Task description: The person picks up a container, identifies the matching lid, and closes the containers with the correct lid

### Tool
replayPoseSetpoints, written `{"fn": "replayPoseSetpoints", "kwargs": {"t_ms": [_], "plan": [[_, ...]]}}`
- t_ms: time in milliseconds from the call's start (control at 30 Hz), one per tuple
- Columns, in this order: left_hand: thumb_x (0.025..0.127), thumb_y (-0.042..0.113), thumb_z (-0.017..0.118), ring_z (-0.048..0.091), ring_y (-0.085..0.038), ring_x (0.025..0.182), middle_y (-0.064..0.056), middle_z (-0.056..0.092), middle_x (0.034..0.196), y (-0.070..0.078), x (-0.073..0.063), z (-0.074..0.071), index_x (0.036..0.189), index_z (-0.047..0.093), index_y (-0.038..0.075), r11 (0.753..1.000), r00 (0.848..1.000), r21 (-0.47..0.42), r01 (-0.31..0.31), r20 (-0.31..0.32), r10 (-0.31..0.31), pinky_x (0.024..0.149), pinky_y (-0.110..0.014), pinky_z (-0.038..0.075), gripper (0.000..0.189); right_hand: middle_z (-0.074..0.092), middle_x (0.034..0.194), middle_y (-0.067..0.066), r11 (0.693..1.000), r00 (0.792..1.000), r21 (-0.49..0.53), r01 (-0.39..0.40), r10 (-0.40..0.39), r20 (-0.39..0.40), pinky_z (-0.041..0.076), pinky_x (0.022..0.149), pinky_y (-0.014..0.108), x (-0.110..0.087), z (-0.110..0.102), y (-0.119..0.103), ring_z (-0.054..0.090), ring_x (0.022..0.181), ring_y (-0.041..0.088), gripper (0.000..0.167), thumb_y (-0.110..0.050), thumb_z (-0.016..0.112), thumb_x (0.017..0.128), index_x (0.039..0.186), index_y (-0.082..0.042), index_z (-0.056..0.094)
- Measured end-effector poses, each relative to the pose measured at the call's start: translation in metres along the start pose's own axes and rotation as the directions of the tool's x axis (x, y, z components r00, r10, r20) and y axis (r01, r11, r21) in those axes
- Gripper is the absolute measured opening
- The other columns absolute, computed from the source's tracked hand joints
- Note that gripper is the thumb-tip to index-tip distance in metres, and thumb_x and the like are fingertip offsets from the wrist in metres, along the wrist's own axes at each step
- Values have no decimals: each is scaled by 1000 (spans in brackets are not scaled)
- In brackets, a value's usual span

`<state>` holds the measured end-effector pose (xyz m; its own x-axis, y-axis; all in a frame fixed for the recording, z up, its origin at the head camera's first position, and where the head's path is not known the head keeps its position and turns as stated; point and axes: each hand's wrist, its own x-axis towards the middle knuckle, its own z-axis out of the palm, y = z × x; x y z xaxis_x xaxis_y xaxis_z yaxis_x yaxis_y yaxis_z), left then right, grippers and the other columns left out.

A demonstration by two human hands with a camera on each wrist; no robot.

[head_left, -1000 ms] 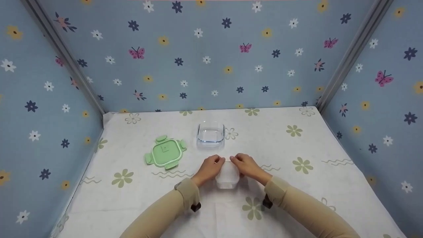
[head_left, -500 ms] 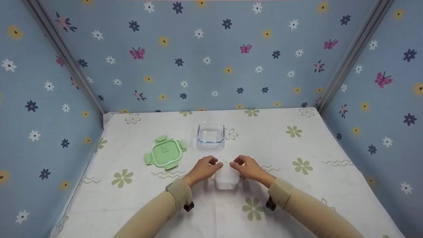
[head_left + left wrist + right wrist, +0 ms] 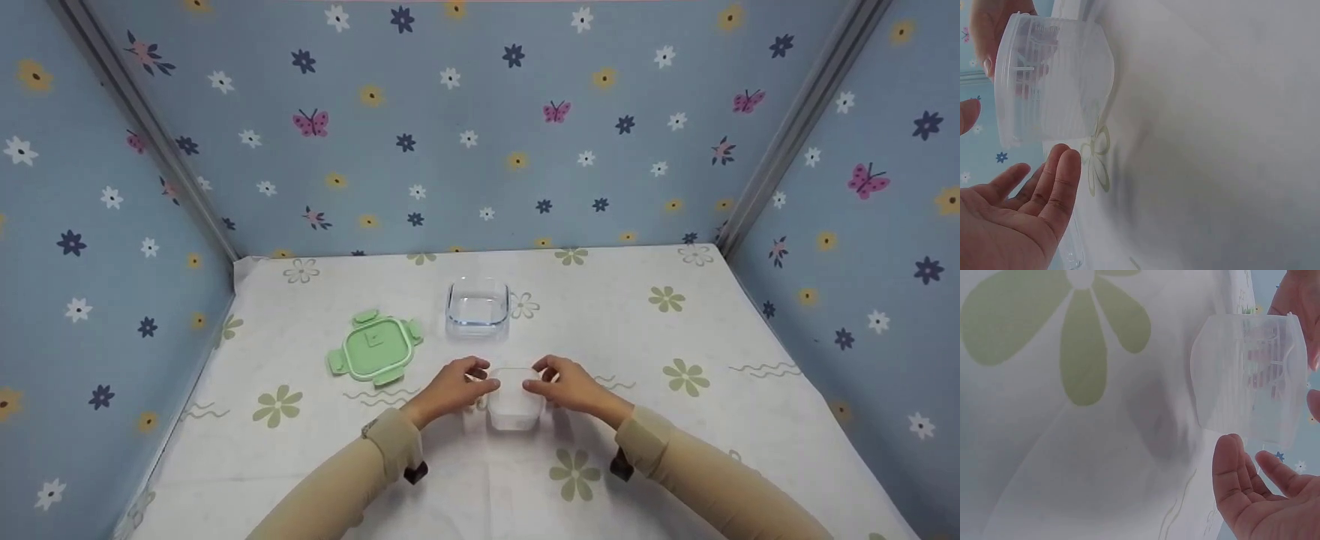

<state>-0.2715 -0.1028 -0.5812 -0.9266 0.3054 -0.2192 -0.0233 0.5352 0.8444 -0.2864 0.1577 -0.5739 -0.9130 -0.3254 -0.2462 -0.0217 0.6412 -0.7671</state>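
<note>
A small translucent white plastic box (image 3: 515,412) stands on the cloth between my two hands. In the left wrist view the box (image 3: 1067,79) has ribbed walls and a rim at its top. My left hand (image 3: 450,390) is at its left side, fingers loosely extended and thumb held apart, close to the wall. On the other side my right hand (image 3: 576,388) mirrors it, with its fingertips (image 3: 1229,450) near the box's lower wall. Neither hand grips the box; whether a fingertip brushes it I cannot tell.
Behind the box stands a clear glass container (image 3: 478,328), open at the top. To the left lies a green lid (image 3: 379,349) with flaps on its sides. A white flowered cloth (image 3: 247,465) covers the table, and blue patterned panels (image 3: 450,165) enclose its back and sides.
Both hands have parted from the box's far edge, the left moving left and the right moving right, each slightly nearer to me. The box, glass container and green lid stay in place.
</note>
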Motion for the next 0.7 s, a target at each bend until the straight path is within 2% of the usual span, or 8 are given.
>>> {"fn": "replayPoseSetpoints", "kwargs": {"t_ms": [167, 367, 700], "plan": [[104, 36, 73, 71, -22, 104, -15, 73, 125, -4, -2, -3, 146, 60, -1, 1000, 1000, -2, -15, 10, 15, 88, -39, 63, 58, 69, 100, 10, 1000, 999, 8, 17, -17, 28, 57, 67, 29, -1, -3, 4, 66, 74, 16, 53, -34, 77, 100, 137, 2, 64], [103, 38, 74, 69, -15, 89, -11, 73, 115, -8, -3, -5, 149, 58, 0, 999, 998, -32, -15, 57, 17, 75, -30, 59, 61, 67, 96, 10, 999, 998, 26, 28, -30, 61, 57, 65, 27, -5, -3, 7, 64, 70, 15, 56, -31, 76, 101, 140, 5, 61], [103, 39, 73, 70, -16, 89, -12, 71, 115, -9, -6, -1, 150, 56, -1, 998, 996, -59, -6, 93, 11, 74, -33, 61, 64, 69, 99, 10, 998, 997, 53, -22, 18, 79, 62, 70, 33, -6, 0, 8, 68, 76, 19, 55, -31, 76, 102, 142, 4, 60]]}}
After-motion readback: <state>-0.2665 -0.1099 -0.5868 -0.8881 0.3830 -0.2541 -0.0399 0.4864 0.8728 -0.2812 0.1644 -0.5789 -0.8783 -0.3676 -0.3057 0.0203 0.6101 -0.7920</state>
